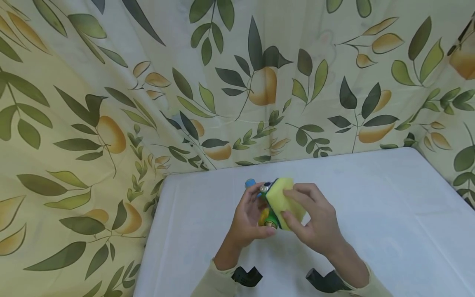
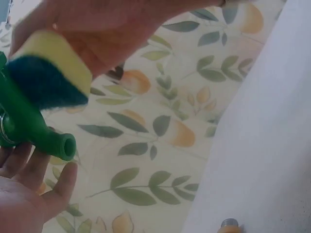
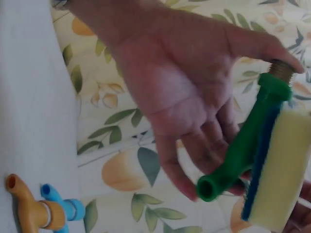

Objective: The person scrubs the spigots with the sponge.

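Note:
My left hand [image 1: 245, 218] holds a green plastic tap [image 3: 243, 141], its thumb on the brass threaded end and its fingers beneath the body near the spout. From the other side, my right hand [image 1: 319, 220] grips a sponge [image 1: 283, 202], yellow with a dark blue scouring face. That blue face lies along the green tap's body in the right wrist view. In the left wrist view the spout of the tap [image 2: 53, 143] points out past the left fingers. The right fingertips spread over the sponge's yellow side; part of the tap is hidden behind it.
An orange tap [image 3: 36, 208] and a blue tap [image 3: 68, 208] lie on the white table [image 1: 200, 206] beyond the left hand, partly hidden by it in the head view. A leaf-and-fruit patterned curtain [image 1: 148, 103] hangs along the table's back and left edges.

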The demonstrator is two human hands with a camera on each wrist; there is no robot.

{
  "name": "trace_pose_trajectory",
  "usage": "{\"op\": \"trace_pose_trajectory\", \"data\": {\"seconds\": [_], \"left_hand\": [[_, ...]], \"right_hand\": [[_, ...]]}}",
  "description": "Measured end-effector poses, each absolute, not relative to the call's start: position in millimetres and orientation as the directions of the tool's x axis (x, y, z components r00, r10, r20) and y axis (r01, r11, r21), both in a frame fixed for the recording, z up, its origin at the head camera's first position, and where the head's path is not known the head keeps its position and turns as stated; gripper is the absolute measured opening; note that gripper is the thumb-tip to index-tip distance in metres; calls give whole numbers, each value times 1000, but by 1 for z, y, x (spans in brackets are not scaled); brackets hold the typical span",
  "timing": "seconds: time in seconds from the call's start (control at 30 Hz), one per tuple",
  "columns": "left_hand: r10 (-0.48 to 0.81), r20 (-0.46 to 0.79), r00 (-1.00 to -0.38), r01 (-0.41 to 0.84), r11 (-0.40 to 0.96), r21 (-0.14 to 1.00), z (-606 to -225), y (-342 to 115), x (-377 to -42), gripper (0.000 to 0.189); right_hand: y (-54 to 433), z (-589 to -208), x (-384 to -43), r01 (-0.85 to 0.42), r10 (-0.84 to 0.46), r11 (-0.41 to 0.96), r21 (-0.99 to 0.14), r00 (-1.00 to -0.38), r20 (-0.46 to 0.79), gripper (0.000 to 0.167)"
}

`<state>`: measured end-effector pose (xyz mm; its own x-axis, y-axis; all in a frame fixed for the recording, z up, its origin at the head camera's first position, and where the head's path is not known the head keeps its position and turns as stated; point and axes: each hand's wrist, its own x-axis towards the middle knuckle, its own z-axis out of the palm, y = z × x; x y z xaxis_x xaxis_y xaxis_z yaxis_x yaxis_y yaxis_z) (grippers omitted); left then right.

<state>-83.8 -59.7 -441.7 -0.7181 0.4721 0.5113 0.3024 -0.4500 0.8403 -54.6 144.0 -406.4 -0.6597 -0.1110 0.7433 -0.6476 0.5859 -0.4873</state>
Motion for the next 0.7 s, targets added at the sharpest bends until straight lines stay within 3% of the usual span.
{"op": "trace_pose_trajectory", "data": {"seconds": [0.17,0.43,0.7], "left_hand": [[480,540,-691,448,-303,841,-442,-63,-85,93],[504,568,-650,648,-21,761,-434,-64,-84,107],[506,575,-643,727,166,666,-433,-61,-80,109]], "right_hand": [[152,-398,-56,-613,-123,621,-489,-692,711,43],[158,-383,-55,-611,-168,645,-458,-698,696,43],[159,-375,-53,-616,-213,655,-437,-706,676,41]]}}
